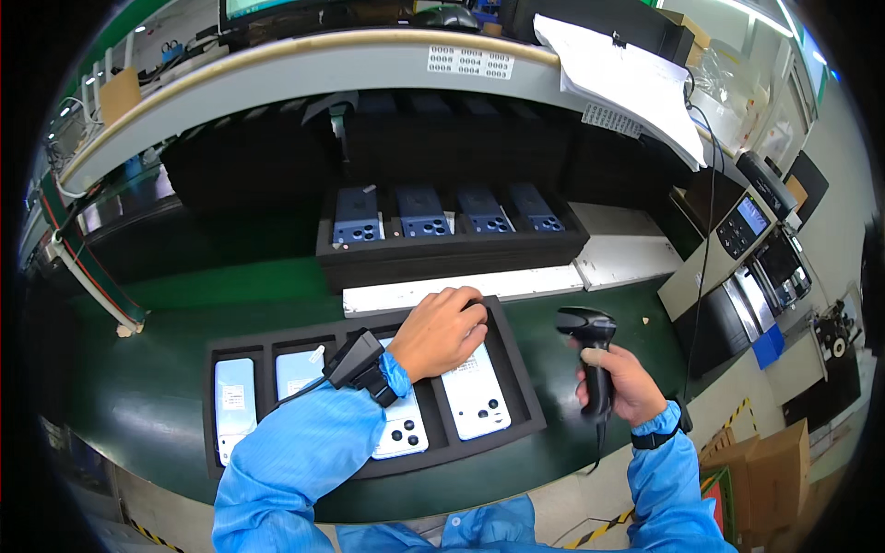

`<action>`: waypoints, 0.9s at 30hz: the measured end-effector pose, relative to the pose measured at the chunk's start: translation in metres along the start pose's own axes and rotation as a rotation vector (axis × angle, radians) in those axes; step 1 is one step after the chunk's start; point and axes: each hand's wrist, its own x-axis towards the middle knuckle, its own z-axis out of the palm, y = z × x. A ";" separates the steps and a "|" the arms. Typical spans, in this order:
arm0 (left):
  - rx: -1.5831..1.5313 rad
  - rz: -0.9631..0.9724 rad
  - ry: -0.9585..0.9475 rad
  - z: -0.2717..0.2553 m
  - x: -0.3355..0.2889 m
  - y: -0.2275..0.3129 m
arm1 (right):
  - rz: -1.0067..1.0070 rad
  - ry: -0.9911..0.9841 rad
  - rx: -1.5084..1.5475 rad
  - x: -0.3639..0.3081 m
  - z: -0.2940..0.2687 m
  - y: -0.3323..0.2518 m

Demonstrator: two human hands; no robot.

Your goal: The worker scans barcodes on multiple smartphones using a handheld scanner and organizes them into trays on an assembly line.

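My left hand [439, 334] is closed at the upper end of the rightmost light-coloured smartphone [477, 394], its fingertips partly hidden. That phone lies back-up in a slot of a black foam tray [341, 468], with its cameras toward me and a white label on its back. Beside it in the tray are more pale phones, including one at the far left [235, 405]; my left forearm covers parts of the middle ones. To the right of the tray, my right hand [619, 378] grips a black handheld barcode scanner [597, 387] by its handle, its head pointing left.
Behind the tray, a raised black foam tray [452, 263] holds several dark blue phones. A white ledge [461, 288] runs in front of it. A label printer [737, 240] stands at the right, and a shelf [369, 57] with papers [627, 83] spans above. Cardboard boxes [770, 479] stand lower right.
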 end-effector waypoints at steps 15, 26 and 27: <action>-0.099 -0.062 0.021 0.016 -0.004 -0.009 | 0.237 -0.279 -0.150 -0.024 0.075 -0.003; 0.020 -0.080 -0.069 0.008 -0.004 -0.006 | 0.004 -0.002 -0.207 -0.012 0.046 -0.008; 0.019 -0.083 -0.069 0.010 -0.006 -0.004 | -0.037 0.099 -0.225 -0.002 0.034 0.000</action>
